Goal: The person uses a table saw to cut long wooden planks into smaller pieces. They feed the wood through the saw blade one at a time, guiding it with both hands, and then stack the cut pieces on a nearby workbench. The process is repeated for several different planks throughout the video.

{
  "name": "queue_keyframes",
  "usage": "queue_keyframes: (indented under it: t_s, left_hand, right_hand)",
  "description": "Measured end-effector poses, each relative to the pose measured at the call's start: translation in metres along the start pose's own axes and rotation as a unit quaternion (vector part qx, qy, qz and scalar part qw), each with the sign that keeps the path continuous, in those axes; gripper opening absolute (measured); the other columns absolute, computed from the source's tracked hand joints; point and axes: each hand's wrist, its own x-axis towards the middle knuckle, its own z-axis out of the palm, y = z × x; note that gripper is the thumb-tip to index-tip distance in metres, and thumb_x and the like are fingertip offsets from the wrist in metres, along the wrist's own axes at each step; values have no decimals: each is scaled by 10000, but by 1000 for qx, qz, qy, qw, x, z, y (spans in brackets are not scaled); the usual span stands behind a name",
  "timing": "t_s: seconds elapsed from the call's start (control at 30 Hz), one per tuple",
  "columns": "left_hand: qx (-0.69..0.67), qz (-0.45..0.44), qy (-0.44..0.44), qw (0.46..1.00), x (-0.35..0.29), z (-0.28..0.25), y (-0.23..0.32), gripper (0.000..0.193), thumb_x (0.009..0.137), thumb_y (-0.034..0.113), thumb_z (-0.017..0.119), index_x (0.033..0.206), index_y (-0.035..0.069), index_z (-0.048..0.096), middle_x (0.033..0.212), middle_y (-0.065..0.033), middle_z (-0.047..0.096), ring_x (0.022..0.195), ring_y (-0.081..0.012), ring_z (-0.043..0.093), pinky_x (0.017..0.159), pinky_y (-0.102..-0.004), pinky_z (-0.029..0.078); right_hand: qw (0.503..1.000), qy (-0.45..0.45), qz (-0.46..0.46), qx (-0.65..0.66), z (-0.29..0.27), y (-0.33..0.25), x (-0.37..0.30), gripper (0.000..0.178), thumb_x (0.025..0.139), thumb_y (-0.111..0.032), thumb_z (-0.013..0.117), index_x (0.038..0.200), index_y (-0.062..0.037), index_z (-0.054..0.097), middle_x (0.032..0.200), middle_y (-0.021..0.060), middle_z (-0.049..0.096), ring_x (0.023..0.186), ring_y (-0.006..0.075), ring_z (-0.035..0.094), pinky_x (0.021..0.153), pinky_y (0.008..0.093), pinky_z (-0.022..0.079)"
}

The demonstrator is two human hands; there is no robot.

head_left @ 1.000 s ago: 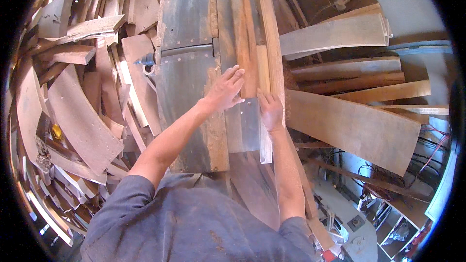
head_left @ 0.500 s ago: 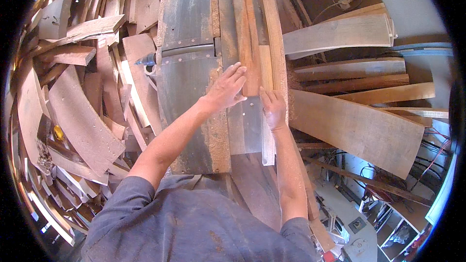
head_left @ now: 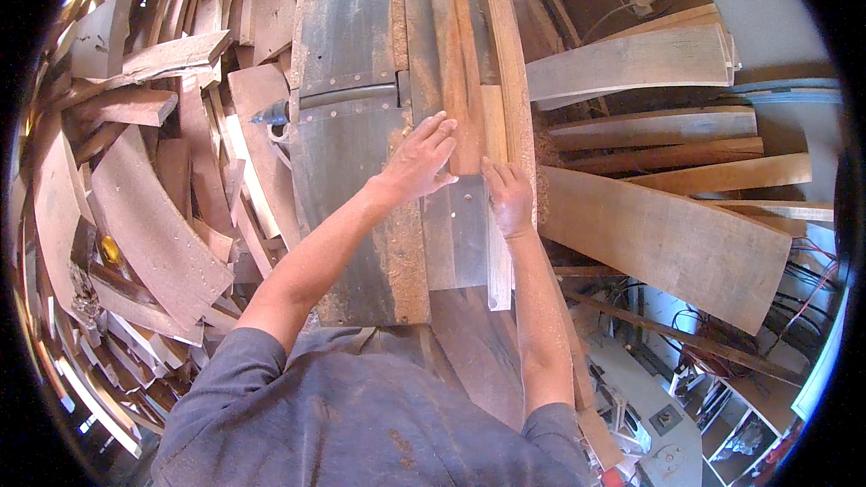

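A reddish-brown wooden board [head_left: 456, 63], with a dark split running along it, lies lengthwise on a flat metal machine table [head_left: 442, 243]. My left hand [head_left: 422, 160] is at its near left corner, fingers bent against the left edge and thumb by the near end. On the right, a pale narrow wooden strip [head_left: 495, 122] runs alongside the board. My right hand [head_left: 509, 200] is closed over this strip, its fingertips close to the board's near right corner. The palms and undersides of both hands are hidden.
Left of the board, the machine has a wider metal bed [head_left: 352, 180] with a dark cross slot [head_left: 347, 97] and sawdust. A long wooden rail [head_left: 514, 81] edges the right side. Scrap wood [head_left: 162, 216] heaps at left; planks [head_left: 667, 234] jut out at right.
The board has slid slightly away from me along the table, with my left hand moving along with it. My right hand has shifted only a little, and its grip looks the same.
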Motion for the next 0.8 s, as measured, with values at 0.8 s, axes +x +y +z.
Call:
queue_keyframes:
  t_s: [0.8]
  left_hand:
    - [14,8,-6,1000,11,-2,-15,652,696,235,905,1201,-55,612,1469,-234,520,1461,-420,407,1206,-466,384]
  right_hand:
    - [1000,15,7,14,5,9,14,438,797,-66,658,1232,-36,697,937,110,673,869,300,645,754,407,555]
